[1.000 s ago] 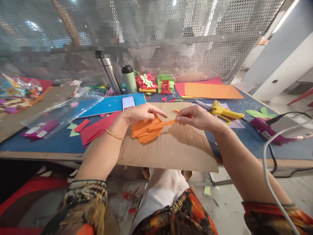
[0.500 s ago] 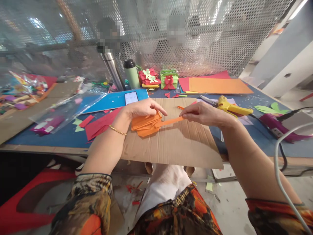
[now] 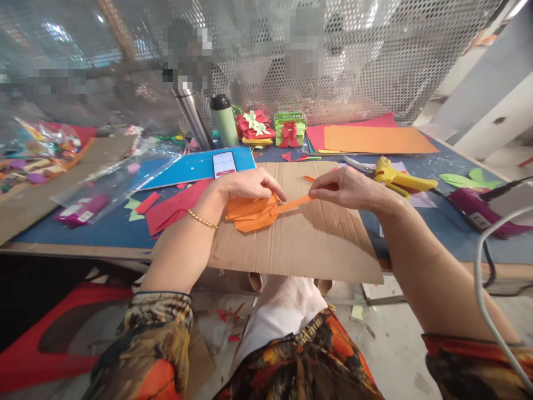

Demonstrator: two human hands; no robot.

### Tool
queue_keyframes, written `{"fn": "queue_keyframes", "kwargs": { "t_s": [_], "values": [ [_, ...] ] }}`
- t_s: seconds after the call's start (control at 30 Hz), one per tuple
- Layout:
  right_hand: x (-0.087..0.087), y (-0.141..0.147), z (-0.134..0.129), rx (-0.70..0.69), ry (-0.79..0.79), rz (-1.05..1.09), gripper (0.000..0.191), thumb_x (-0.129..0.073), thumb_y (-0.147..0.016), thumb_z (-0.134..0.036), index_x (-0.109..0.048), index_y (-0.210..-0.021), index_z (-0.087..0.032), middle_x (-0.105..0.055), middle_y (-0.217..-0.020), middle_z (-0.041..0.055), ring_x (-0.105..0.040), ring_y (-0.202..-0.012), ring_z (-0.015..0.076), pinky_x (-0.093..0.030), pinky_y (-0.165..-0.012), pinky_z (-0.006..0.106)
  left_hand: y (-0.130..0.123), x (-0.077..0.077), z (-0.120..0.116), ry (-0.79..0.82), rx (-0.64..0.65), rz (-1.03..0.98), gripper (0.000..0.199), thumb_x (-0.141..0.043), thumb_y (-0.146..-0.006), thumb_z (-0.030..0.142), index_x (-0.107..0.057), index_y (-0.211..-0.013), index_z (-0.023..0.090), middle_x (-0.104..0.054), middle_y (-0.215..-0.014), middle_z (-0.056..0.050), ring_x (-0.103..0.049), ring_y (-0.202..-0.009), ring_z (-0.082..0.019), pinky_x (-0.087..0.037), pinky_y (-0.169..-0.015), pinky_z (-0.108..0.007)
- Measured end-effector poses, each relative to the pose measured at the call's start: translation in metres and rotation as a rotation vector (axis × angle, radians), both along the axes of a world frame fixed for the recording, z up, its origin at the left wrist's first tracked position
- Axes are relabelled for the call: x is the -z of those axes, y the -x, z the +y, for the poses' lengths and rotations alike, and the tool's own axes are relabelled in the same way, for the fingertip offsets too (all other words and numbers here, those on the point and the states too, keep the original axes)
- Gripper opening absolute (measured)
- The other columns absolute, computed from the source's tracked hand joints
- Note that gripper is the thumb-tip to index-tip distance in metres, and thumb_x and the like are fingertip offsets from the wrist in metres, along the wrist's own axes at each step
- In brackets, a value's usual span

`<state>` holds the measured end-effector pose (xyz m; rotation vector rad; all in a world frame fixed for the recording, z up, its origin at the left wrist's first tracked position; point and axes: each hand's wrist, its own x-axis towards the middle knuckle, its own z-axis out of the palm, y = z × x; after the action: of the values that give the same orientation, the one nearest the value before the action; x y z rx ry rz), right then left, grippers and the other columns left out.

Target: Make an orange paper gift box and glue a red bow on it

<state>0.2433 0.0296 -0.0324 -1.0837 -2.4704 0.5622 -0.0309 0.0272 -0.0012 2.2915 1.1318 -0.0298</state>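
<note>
On a sheet of brown cardboard [image 3: 325, 244] lies a folded orange paper piece [image 3: 252, 218], layered and pleated. My left hand [image 3: 252, 184] is over its top edge, with curled fingers holding it down; the index finger reaches right. An orange paper strip [image 3: 295, 203] runs from the folded piece toward the right. My right hand [image 3: 343, 188] pinches the strip's far end between thumb and fingers, keeping it slightly raised off the cardboard. Behind the right hand, a small orange scrap [image 3: 309, 178] is partly visible.
A yellow-handled glue gun or plier-like tool [image 3: 400, 179] lies right of the cardboard. Purple device [image 3: 474, 208] and white cable [image 3: 478, 278] are farther right. Red paper [image 3: 179, 208], phone [image 3: 224, 164], green bottle [image 3: 225, 119], steel flask [image 3: 195, 119], paper bags [image 3: 290, 132] and orange sheets [image 3: 378, 139] surround it.
The view has shifted slightly. Both hands keep their holds, and the strip now slants up a little more toward my right hand.
</note>
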Motion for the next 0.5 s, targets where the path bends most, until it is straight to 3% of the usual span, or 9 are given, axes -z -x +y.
{"fn": "queue_keyframes", "kwargs": {
  "t_s": [0.13,0.23,0.5],
  "values": [
    [-0.0007,0.0008,-0.0006,0.005,0.008,-0.002,0.029,-0.061,-0.088,-0.039,-0.079,-0.078,-0.019,-0.063,-0.063,0.0006,-0.05,-0.06,0.0142,-0.038,-0.058,0.03,-0.0006,0.0017,0.0001,0.053,-0.021,-0.036,0.039,-0.061,-0.085,0.035,-0.084,-0.115,0.023,-0.079,-0.108,-0.004,-0.067,-0.097,-0.019,-0.046,-0.088,-0.028],
    [-0.0017,0.0017,-0.0017,0.001,0.019,0.014,0.028,-0.061,-0.088,-0.039,-0.078,-0.076,-0.019,-0.063,-0.064,0.0008,-0.051,-0.061,0.0145,-0.039,-0.059,0.03,-0.0013,0.0018,-0.0005,0.04,-0.032,-0.014,0.043,-0.071,-0.081,0.047,-0.083,-0.115,0.022,-0.078,-0.103,-0.004,-0.066,-0.094,-0.02,-0.045,-0.084,-0.03],
    [-0.0052,-0.006,0.0021,0.043,0.055,0.02,0.034,-0.06,-0.09,-0.045,-0.074,-0.073,-0.02,-0.06,-0.064,0.0007,-0.049,-0.062,0.0149,-0.037,-0.06,0.031,-0.0037,0.0018,0.0008,0.012,-0.013,0.023,0.03,-0.061,-0.081,0.035,-0.08,-0.099,0.02,-0.076,-0.096,-0.003,-0.063,-0.087,-0.018,-0.043,-0.079,-0.029]
  ]
}}
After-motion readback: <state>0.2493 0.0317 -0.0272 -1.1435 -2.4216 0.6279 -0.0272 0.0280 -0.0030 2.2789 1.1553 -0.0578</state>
